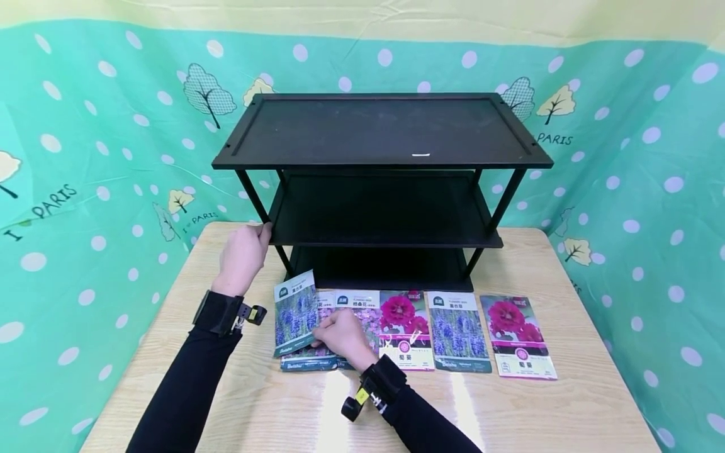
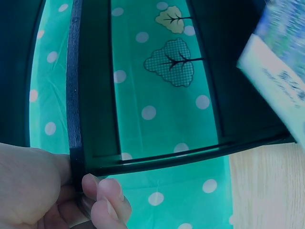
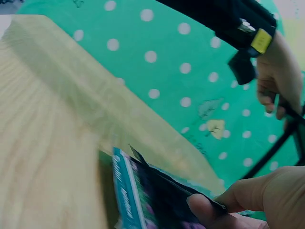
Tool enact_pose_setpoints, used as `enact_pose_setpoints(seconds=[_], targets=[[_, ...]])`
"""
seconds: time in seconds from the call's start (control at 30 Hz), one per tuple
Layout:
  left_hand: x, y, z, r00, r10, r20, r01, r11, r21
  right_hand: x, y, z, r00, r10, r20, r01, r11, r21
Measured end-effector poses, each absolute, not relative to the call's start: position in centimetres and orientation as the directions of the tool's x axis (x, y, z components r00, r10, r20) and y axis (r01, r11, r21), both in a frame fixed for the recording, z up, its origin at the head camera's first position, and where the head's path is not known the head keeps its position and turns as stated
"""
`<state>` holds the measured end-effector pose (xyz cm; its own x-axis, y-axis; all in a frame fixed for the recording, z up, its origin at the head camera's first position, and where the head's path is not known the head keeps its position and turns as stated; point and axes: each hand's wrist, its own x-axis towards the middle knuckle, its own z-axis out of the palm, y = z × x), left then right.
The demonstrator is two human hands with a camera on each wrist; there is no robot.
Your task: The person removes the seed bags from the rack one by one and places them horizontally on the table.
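My left hand (image 1: 243, 258) grips the left side of a black three-tier shelf rack (image 1: 385, 129) at the middle tier; in the left wrist view its fingers curl round the black post (image 2: 75, 95). With thumb and finger my right hand (image 1: 342, 333) pinches the lower right edge of a lavender seed packet (image 1: 296, 314), which is tilted and raised at the left end of a row. Under it lies a purple-flower seed packet (image 1: 308, 365), partly covered. My right hand also hides part of the second purple-flower packet (image 1: 362, 305).
Farther right along the row lie a pink-flower packet (image 1: 398, 321), another lavender packet (image 1: 457, 330) and a second pink-flower packet (image 1: 518, 336). The rack stands behind them on the wooden table (image 1: 589, 402). A green dotted cloth (image 1: 640, 189) hangs around the table.
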<state>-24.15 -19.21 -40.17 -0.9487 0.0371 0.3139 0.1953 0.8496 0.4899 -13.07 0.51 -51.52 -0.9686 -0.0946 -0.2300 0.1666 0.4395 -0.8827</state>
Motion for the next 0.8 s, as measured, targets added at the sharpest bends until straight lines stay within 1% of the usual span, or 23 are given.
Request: enact_pose_setpoints(seconds=[0.17,0.33,0.53,0.63,0.8], targets=[[-24.2,-19.2,-40.2,-0.946,0.057,0.320,0.216,0.845,0.489,-13.0,-1.2,-52.1,-0.961,-0.139,-0.238,0.158,0.430,-0.889],[-24.2,-19.3,-40.1,-0.947,0.061,0.316,0.216,0.847,0.486,-12.8,-3.0,-52.1,-0.950,-0.162,-0.268,0.192,0.375,-0.907],[-24.2,-19.4,-40.1,-0.948,0.068,0.311,0.217,0.853,0.475,-12.2,-4.6,-52.1,-0.936,-0.181,-0.301,0.221,0.360,-0.906],[-24.2,-19.4,-40.1,-0.947,0.065,0.314,0.216,0.854,0.474,-11.8,-4.7,-52.0,-0.934,-0.210,-0.290,0.191,0.393,-0.899],[-24.2,-19.4,-40.1,-0.948,0.059,0.312,0.211,0.853,0.478,-11.4,-4.1,-51.5,-0.941,-0.270,-0.206,0.044,0.504,-0.863]])
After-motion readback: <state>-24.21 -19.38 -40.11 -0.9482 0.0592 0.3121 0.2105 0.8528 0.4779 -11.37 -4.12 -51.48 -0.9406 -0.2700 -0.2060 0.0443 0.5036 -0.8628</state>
